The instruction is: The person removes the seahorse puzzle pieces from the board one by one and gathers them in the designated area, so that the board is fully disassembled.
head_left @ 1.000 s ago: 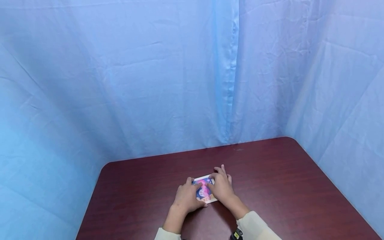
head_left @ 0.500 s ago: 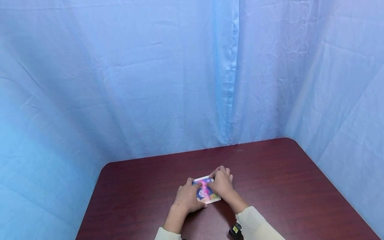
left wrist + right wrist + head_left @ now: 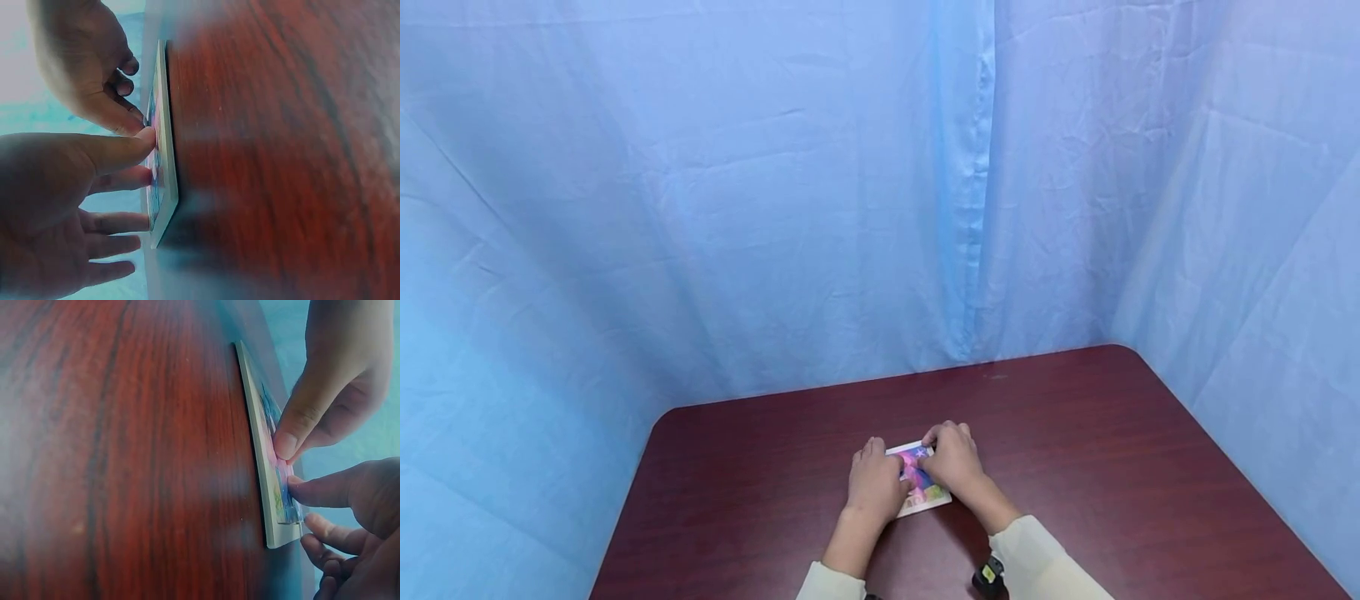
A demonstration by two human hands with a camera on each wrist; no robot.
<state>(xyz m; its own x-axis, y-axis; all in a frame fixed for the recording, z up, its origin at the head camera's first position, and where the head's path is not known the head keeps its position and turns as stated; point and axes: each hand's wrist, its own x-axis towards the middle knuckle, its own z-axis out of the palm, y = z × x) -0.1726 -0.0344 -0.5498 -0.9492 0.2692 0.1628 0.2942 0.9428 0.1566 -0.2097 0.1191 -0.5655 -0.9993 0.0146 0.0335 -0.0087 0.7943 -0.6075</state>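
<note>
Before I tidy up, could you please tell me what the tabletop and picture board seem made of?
Tabletop: probably wood or wood-look laminate, satin, with dark streaky grain and soft reflections. Picture board: perhaps cardboard or thin wood, with a pale, matte-looking edge and colourful face.

Picture board: its 9 o'clock side is partly hidden under the left hand; fine print details are too small in head view.
Worktop: cut off at 6 o'clock; blurred toward 3 o'clock in left wrist view.
Sleeves: both cut off at 6 o'clock.
</note>
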